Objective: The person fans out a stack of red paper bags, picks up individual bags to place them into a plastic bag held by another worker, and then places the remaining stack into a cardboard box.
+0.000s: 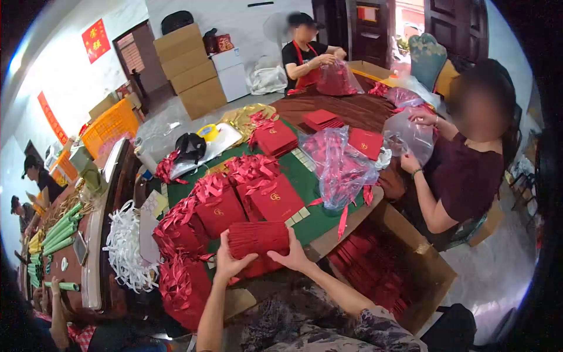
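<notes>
Between my two hands is a thick stack of folded red gift bags [258,239], held edge-on near the table's front side. My left hand [233,261] grips its left end, with the thumb along the near side. At the right end, my right hand [293,257] is closed on it the same way. Just beyond stand upright bundles of red gift bags [277,202] with gold emblems, with loops of red ribbon [252,167] spilling over their tops. More ribboned bundles [182,281] lie to the left of my left hand.
A clear plastic bag [340,164] of red ribboned pieces lies ahead on the right. An open cardboard box [431,273] of red bags stands beside my right arm. White strips [132,246] hang at left. Two co-workers [469,182] handle plastic bags across the table.
</notes>
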### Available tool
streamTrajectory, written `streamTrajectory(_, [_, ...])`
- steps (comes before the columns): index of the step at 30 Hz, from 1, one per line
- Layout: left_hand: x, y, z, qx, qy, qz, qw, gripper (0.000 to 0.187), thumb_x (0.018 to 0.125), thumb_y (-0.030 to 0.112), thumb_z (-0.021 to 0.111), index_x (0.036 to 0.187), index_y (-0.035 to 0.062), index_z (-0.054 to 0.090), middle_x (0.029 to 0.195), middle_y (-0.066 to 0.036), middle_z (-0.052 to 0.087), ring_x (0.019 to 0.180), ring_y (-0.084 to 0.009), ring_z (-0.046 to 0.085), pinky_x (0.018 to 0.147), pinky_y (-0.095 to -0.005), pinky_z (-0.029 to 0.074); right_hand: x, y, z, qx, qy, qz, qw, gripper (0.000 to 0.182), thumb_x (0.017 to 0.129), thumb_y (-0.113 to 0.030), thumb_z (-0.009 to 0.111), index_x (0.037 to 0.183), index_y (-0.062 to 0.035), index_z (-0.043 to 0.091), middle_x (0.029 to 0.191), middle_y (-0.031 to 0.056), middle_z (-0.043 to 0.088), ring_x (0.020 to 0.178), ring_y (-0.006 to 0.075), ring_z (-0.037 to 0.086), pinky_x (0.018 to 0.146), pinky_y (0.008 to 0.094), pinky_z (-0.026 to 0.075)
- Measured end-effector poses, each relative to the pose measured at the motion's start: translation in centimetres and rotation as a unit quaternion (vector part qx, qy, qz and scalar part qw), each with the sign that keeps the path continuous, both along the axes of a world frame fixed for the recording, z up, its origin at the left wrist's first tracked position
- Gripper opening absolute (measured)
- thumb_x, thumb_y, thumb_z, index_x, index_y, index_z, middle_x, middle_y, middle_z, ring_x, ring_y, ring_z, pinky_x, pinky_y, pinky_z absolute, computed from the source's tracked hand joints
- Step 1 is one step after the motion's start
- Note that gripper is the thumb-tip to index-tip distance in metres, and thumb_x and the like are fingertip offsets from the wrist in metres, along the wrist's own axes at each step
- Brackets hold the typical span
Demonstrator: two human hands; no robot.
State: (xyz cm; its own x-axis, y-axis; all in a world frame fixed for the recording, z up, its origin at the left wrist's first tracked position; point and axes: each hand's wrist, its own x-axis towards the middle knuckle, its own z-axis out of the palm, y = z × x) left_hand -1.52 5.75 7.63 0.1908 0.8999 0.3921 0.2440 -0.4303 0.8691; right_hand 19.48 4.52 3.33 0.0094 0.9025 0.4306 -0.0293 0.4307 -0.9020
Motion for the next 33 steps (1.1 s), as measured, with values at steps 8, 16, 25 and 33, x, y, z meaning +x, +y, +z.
streamTrajectory(8, [-0.3,6.2,4.0,-0.223,0.107,-0.103,0.963,0.078,0.061,0.026,0.09,0.121,0.0001,0.047,0.112,-0.014,0.064,0.105,-0.0208,0.062,0.092,-0.0341,0.049,0.4,0.1,1.3,-0.072,0.106,0.011,0.992,0.083,0.082,-0.03,0.075,0.141,0.0043,0.027,0.137,0.019,0.044,0.127,0.0257,0.045,0.105,0.0374,0.037])
streamTrajectory(16, [2.8,5.0,5.2,-0.163,0.116,-0.12,0.973,0.079,0.063,0.026,0.089,0.123,0.0002,0.044,0.112,-0.013,0.064,0.104,-0.021,0.061,0.092,-0.0356,0.049,2.9,0.6,0.8,-0.045,0.051,-0.046,0.997,0.075,0.085,-0.017,0.072,0.141,0.0011,0.026,0.133,0.0127,0.047,0.124,0.0188,0.047,0.104,0.0346,0.038])
streamTrajectory(25, [2.7,3.2,4.3,-0.063,0.15,-0.037,0.986,0.092,0.065,0.029,0.088,0.132,-0.0002,0.033,0.114,-0.015,0.062,0.11,-0.0242,0.059,0.095,-0.0354,0.047,3.8,1.8,1.2,-0.042,-0.022,0.002,0.999,0.084,0.083,-0.014,0.073,0.145,0.0017,0.019,0.142,0.0142,0.038,0.131,0.0202,0.039,0.11,0.0351,0.031])
streamTrajectory(33, [-1.2,7.6,2.4,-0.381,0.099,-0.168,0.904,0.064,0.073,0.032,0.082,0.122,0.0011,0.054,0.115,-0.011,0.063,0.105,-0.0175,0.06,0.093,-0.0325,0.048,0.9,2.4,0.3,-0.279,0.127,0.121,0.944,0.071,0.08,-0.031,0.077,0.13,0.0043,0.043,0.122,0.0142,0.058,0.115,0.0215,0.055,0.098,0.0353,0.044])
